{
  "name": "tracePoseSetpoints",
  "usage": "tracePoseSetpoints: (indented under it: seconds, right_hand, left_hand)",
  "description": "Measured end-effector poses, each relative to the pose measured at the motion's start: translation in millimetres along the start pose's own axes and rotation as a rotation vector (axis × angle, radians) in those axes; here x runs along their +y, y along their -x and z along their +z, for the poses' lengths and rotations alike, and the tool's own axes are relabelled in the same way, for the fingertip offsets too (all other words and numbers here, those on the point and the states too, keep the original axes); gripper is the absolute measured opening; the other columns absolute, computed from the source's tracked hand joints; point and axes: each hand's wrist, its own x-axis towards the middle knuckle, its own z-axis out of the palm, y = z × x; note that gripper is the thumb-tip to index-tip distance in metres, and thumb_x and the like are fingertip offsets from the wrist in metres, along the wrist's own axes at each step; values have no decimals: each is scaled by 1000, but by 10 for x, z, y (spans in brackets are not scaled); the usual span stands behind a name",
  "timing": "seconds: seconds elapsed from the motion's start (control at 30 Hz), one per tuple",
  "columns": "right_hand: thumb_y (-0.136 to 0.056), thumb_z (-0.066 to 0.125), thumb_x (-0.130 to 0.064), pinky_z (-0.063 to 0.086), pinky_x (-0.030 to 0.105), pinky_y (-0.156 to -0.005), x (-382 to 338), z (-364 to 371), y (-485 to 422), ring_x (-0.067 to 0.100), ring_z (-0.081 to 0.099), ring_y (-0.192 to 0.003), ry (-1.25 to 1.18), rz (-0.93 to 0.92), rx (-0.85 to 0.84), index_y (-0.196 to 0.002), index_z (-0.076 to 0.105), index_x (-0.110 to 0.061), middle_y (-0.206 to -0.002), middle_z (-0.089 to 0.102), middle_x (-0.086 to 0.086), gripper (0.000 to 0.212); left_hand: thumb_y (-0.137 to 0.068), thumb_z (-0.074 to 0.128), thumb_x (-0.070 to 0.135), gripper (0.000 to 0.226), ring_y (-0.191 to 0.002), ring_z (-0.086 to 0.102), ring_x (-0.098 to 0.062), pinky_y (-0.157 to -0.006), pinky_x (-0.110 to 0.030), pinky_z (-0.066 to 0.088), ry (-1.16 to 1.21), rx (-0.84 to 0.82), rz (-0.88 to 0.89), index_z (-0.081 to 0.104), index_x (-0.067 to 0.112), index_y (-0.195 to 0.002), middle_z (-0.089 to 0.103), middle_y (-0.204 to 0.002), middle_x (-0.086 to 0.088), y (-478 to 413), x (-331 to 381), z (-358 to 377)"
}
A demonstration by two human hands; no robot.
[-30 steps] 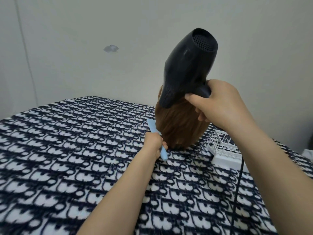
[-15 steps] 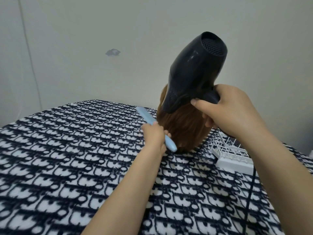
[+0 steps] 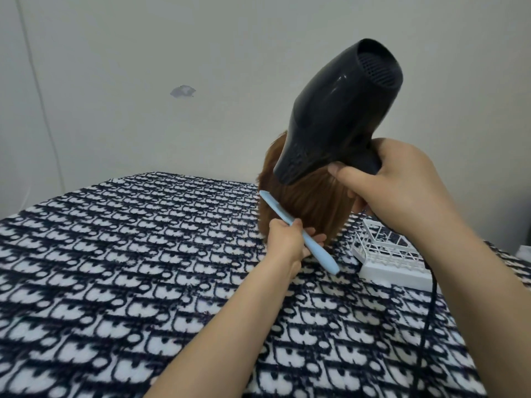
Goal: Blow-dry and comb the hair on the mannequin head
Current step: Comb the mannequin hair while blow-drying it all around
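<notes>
The right hand (image 3: 402, 188) grips the black plastic hair dryer (image 3: 336, 116) by its handle, nozzle angled down at the brown-haired mannequin head (image 3: 310, 208) just below. The left hand (image 3: 287, 239) holds a light-blue plastic comb (image 3: 298, 231) (teeth hidden) against the hair's left side.

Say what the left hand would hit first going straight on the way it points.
Probably the mannequin's brown hair, just beyond the left hand and its blue comb; depth is unclear.

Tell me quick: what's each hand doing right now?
Left hand: gripping the blue comb against the hair.
Right hand: gripping the black hair dryer.
</notes>
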Motion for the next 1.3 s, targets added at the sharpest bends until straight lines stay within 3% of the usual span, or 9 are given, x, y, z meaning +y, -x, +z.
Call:
tracePoseSetpoints:
  seconds: [0.2, 0.3, 0.5, 0.73, 0.9, 1.0, 1.07, 1.17, 1.3]
  right_hand:
    - [-87, 69, -44, 35, 12, -36, 43, 112, 62, 1, 60, -36, 27, 27, -53, -77, 59, -22, -58, 65, -27, 26]
    - [-87, 68, -46, 36, 18, -40, 66, 152, 88, 1, 61, -38, 61, 39, -77, -78, 59, -22, -52, 66, -10, 27]
    - [-88, 68, -47, 40, 26, -47, 107, 179, 108, 1, 61, -38, 87, 68, -104, -82, 61, -18, -56, 64, -5, 30]
    - [-89, 68, -46, 37, 25, -45, 112, 200, 122, 0, 59, -37, 99, 73, -104, -80, 59, -19, -55, 63, -6, 30]
    - [-89, 67, -47, 37, 25, -46, 100, 197, 133, 0, 59, -36, 107, 71, -109, -80, 58, -20, -56, 64, -6, 30]
    - [-89, 67, -47, 37, 24, -44, 96, 192, 138, 0, 59, -37, 108, 70, -110, -81, 59, -21, -55, 64, -5, 28]
    - [-89, 67, -46, 37, 24, -43, 91, 191, 140, 0, 59, -36, 107, 70, -107, -80, 58, -22, -55, 63, -5, 28]
    - [-90, 68, -46, 37, 25, -44, 81, 196, 138, 0, 58, -35, 105, 68, -101, -77, 57, -22, -54, 63, -6, 29]
    - [-90, 68, -46, 38, 25, -45, 71, 202, 137, 0, 58, -35, 103, 79, -103, -78, 57, -21, -55, 63, -6, 29]
  left_hand:
    - [-103, 38, 10, 14, -64, 64, -32, -51, -44, 53, -7, 78, -152, 38, 7, -116, 53, -88, -16, -228, -123, -107]
    - [-103, 36, 9, 14, -62, 63, -33, -46, -45, 52, 2, 112, -223, 38, 6, -117, 52, -89, -15, -288, -182, -145]
    - [-104, 36, 11, 32, -70, 63, -36, -58, -48, 50, -17, 146, -315, 37, 4, -135, 48, -87, -13, -348, -184, -197]
    - [-105, 31, 11, 36, -73, 61, -36, -54, -45, 49, 7, 147, -294, 38, 2, -138, 48, -119, -15, -366, -194, -271]
    - [-105, 24, 12, 36, -115, 56, -34, -76, -41, 47, 108, 203, -308, 42, 2, -134, 49, -133, -13, -374, -168, -319]
    - [-103, 23, 11, 28, -77, 56, -25, -63, -34, 46, 84, 243, -314, 49, 2, -97, 52, -91, -10, -407, -184, -342]
    - [-101, 22, 9, 34, -52, 35, -16, -41, -28, 36, 54, 248, -315, 43, 7, -75, 38, -66, -6, -445, -194, -359]
    - [-99, 20, 4, 38, -36, 24, -14, -33, -9, 23, 92, 253, -308, 35, 11, -65, 31, -49, -3, -475, -166, -421]
    - [-101, 18, 4, 39, -23, 24, -13, -31, -8, 21, 160, 310, -269, 38, 7, -68, 37, -34, -3, -469, -93, -559]
